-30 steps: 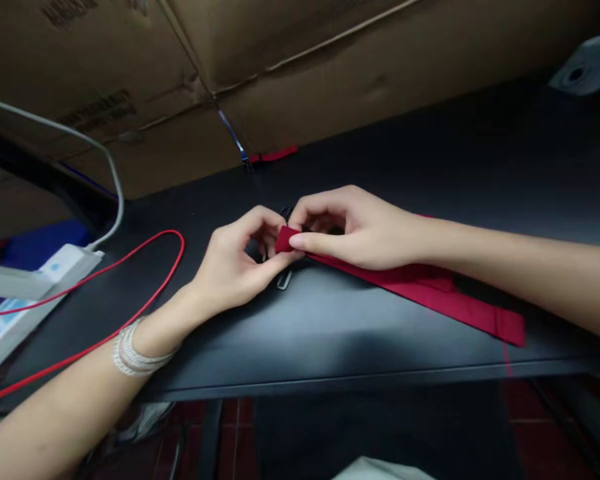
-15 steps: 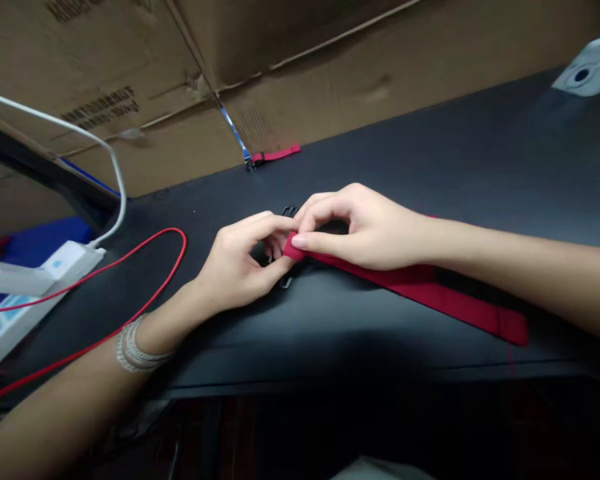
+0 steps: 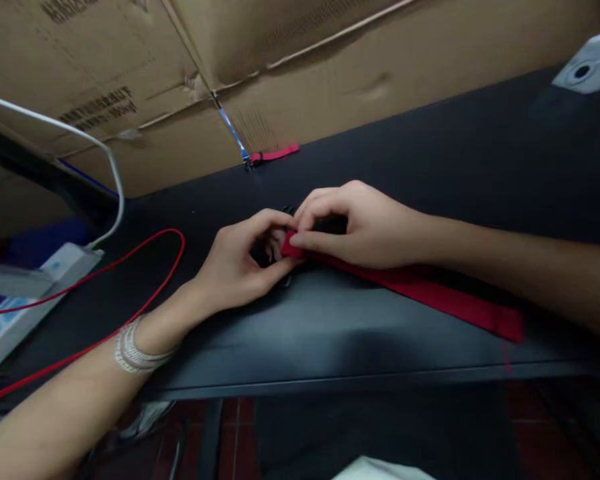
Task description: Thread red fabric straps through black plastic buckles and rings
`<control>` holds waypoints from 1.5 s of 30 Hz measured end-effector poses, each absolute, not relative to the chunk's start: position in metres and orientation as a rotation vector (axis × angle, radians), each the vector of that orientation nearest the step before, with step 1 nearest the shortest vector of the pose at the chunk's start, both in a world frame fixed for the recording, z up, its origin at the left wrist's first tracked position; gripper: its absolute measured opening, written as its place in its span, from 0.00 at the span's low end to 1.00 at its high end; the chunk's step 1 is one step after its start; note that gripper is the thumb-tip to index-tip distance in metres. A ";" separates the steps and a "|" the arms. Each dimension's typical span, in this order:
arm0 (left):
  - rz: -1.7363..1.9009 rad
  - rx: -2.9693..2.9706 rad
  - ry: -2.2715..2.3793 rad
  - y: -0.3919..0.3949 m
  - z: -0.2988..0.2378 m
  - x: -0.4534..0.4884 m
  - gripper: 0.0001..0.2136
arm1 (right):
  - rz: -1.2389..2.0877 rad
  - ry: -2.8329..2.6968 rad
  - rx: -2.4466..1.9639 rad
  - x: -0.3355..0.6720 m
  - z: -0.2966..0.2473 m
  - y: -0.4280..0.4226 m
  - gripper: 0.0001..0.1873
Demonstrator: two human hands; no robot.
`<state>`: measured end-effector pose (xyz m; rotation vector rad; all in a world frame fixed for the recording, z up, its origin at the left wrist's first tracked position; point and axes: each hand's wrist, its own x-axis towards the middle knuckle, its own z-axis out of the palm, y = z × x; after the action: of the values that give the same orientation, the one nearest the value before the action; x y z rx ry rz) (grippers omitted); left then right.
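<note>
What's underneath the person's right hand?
A red strap comes out from beneath the right hand, one end lying on the black table. Red fabric also shows at the thumb tip. Whatever sits directly below the palm is covered, so I can't tell.

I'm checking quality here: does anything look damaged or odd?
A loose red thread trails from the right end of the red strap toward the table's front edge, as if untrimmed. Cardboard behind looks creased and scuffed.

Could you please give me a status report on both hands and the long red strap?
Left hand and right hand pinching left end of long red strap. Its right end on black tabletop. Red cable by left wrist, apart from strap.
</note>
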<state>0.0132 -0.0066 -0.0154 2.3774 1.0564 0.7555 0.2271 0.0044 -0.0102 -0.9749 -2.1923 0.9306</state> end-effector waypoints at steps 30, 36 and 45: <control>0.878 2.498 0.816 -0.002 -0.015 0.009 0.11 | 0.697 -2.160 -1.081 0.227 -0.014 0.004 0.11; 0.900 2.464 0.869 -0.003 -0.017 0.008 0.12 | 0.747 -2.086 -1.113 0.225 -0.012 0.005 0.09; 0.957 2.338 1.010 -0.009 -0.017 0.013 0.06 | 0.712 -2.187 -0.875 0.228 -0.020 0.004 0.23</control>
<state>0.0127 -0.0090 -0.0166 2.3375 1.0101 0.9567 0.2275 0.0045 -0.0195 -0.8748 -2.1867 0.7124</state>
